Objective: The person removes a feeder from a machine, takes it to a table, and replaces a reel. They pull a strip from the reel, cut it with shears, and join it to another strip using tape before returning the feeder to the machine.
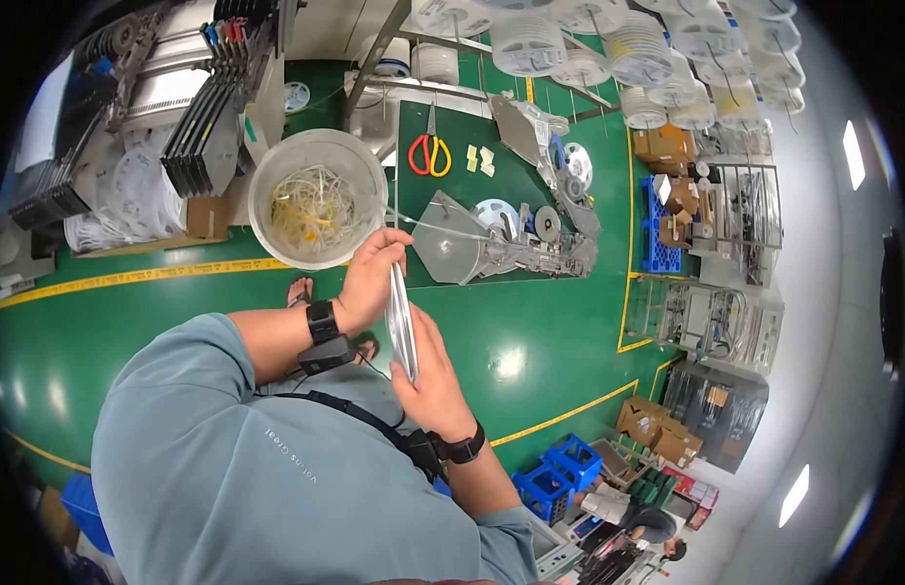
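A thin, pale reel [401, 327], seen nearly edge-on, is held in front of me. My right hand [435, 382] grips its lower part, the thumb on one side and the fingers behind. My left hand [373, 281] is closed at its upper edge, fingertips pinched together. Just beyond those fingertips a narrow pale strip [435, 226] runs across a grey tape feeder [531, 255] on the green table [428, 122]; whether the strip joins the reel is hidden. A second feeder [531, 136] lies farther back, near scissors [430, 154] with red and yellow handles and small yellowish pieces [480, 161].
A round bin [260, 185] with tangled tape scraps stands left of the table. Racked feeders [204, 136] are at the far left. White reels [609, 49] hang overhead at the back right. Blue crates [560, 478] and another person [648, 522] are at the lower right.
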Available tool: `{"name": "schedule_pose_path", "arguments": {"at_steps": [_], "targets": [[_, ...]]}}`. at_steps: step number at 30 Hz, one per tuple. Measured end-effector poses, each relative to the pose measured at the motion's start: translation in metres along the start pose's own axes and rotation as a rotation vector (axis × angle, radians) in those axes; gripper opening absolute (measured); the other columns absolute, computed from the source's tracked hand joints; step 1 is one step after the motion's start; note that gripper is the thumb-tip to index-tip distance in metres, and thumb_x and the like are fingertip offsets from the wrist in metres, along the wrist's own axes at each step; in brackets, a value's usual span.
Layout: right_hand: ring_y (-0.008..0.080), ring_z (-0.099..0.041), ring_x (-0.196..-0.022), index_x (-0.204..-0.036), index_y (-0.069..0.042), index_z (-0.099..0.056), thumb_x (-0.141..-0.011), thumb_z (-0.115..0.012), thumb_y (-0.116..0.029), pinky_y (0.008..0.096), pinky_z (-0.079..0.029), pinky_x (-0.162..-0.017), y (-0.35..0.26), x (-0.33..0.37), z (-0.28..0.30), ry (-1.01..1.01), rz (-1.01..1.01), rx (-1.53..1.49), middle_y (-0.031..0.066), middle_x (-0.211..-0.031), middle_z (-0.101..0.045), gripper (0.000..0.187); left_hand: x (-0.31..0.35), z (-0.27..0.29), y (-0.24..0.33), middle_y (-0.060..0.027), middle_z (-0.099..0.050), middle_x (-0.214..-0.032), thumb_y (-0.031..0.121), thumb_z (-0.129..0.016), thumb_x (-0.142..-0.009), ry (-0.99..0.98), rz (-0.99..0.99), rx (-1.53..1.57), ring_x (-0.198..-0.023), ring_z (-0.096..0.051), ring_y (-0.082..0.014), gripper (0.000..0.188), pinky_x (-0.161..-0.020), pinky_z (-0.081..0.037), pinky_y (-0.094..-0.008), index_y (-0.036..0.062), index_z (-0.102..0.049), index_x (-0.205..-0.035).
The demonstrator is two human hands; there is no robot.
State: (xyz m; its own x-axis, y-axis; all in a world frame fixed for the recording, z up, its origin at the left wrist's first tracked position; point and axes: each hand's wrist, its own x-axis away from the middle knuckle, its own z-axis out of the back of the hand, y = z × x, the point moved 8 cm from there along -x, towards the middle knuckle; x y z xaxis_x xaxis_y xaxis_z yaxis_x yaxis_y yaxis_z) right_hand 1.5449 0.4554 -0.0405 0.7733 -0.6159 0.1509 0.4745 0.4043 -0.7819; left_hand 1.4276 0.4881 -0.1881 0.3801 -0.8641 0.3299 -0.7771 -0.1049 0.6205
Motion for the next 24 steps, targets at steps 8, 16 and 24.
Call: {"name": "schedule_pose_path", "arguments": {"at_steps": [8, 16, 24], "targets": [[0.0410, -0.046, -0.138, -0.152, 0.004, -0.036, -0.086, -0.060, 0.000, 0.0435, -0.036, -0.116, 0.071, -0.012, 0.006, -0.138, -0.194, -0.143, 0.0251, -0.147, -0.046, 0.070, 0.002, -0.026, -0.024, 0.0017, -0.055, -0.079, 0.014, -0.053, -0.100, -0.016, -0.294, -0.410, -0.073, -0.051, -0.0064, 0.018, -0.066, -0.042, -0.0242, 0.0059, -0.065, -0.111], [0.0385, -0.047, -0.137, -0.150, 0.001, -0.040, -0.086, -0.057, 0.000, 0.0414, -0.037, -0.115, 0.107, 0.016, 0.035, -0.196, 0.128, -0.127, 0.0248, -0.145, -0.049, 0.066, -0.002, -0.004, -0.098, 0.0005, -0.057, -0.081, 0.015, -0.055, -0.100, 0.322, -0.160, 0.009, -0.075, -0.053, -0.0095, 0.016, -0.071, -0.044, -0.0243, 0.0045, -0.065, -0.108], [0.0385, -0.048, -0.136, -0.150, 0.001, -0.039, -0.085, -0.057, 0.000, 0.0417, -0.037, -0.115, 0.161, 0.024, 0.035, -0.376, 0.130, -0.044, 0.0232, -0.144, -0.049, 0.068, 0.012, -0.013, -0.147, 0.0003, -0.057, -0.080, 0.020, -0.057, -0.099, 0.422, -0.240, 0.016, -0.075, -0.055, -0.0099, 0.016, -0.070, -0.045, -0.0260, 0.0066, -0.065, -0.104]]}}
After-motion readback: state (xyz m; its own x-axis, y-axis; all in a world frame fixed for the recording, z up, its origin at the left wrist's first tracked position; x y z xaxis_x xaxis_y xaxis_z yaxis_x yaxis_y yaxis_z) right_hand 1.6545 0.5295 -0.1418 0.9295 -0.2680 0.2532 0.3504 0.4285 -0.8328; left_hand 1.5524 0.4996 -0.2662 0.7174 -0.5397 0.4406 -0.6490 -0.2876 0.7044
